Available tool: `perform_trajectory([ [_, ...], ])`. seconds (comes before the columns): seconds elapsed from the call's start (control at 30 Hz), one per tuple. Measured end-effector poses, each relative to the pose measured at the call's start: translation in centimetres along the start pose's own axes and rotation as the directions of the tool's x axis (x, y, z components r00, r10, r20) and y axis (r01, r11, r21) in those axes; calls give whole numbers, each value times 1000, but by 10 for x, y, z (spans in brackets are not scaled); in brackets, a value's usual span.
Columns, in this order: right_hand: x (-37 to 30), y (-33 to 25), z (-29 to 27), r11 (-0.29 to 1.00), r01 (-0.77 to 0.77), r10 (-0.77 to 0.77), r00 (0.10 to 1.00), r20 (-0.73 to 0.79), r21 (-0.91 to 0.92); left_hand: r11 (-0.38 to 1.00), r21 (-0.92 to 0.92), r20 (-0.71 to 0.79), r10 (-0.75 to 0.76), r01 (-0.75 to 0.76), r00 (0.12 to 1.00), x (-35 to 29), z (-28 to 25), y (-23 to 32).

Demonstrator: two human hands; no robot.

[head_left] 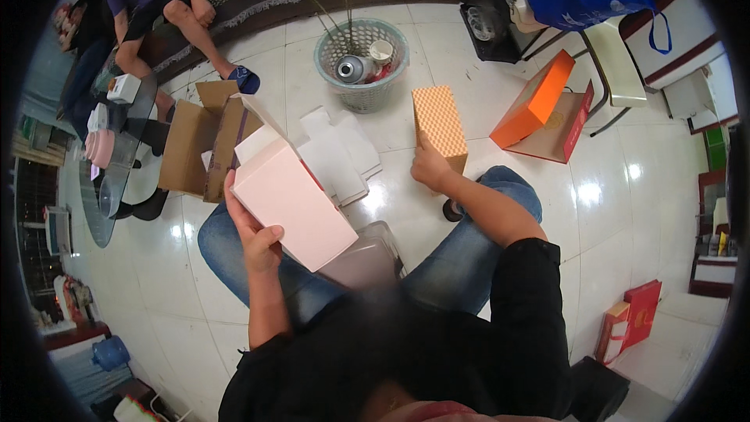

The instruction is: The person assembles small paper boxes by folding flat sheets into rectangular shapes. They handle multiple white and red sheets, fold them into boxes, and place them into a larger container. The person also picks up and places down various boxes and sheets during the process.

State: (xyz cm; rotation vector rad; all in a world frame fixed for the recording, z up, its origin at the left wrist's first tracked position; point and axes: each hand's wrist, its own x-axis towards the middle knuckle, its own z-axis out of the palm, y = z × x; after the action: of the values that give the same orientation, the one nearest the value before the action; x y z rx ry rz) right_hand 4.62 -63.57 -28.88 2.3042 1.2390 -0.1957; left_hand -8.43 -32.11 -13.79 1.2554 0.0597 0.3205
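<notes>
My left hand (259,236) is closed around the left side of a pale pink carton (293,202), its thumb lying on the broad upper face. Flaps stand up at the carton's far end, and it is held tilted above my left thigh. My right hand (431,166) is at the near left corner of an orange-and-cream checkered box (440,119). Its index finger lies along the box and the other fingers are curled against it; their tips are partly hidden. An unfolded white carton (337,148) lies flat on the floor between the two boxes.
An opened brown cardboard box (191,152) stands at left, near a glass table (105,211). A grey-green basket (363,94) with a can and cup is ahead. An orange-and-red gift box (535,105) lies open near a chair (617,70). Another person (156,0) sits at far left.
</notes>
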Motion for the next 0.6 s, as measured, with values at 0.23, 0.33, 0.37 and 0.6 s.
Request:
perform_trajectory([
  [0.23, 7, -16, -16, 993, -50, 60, 994, -87, 111, 990, -125, -69, -69, 60, 995, -8, -5, -5],
  [0.33, 8, -21, -6, 984, -167, 154, 973, 170, 66, 987, -144, -61, -84, 74, 995, -7, -4, -6],
  [0.37, 9, -21, -1, 975, -214, 187, 940, 287, 64, 986, -151, -60, -83, 73, 995, -6, -2, -4],
  [0.6, 18, 4, -37, 970, -239, 240, 927, 287, -40, 983, -157, -64, -112, 100, 992, -7, -7, -13],
])
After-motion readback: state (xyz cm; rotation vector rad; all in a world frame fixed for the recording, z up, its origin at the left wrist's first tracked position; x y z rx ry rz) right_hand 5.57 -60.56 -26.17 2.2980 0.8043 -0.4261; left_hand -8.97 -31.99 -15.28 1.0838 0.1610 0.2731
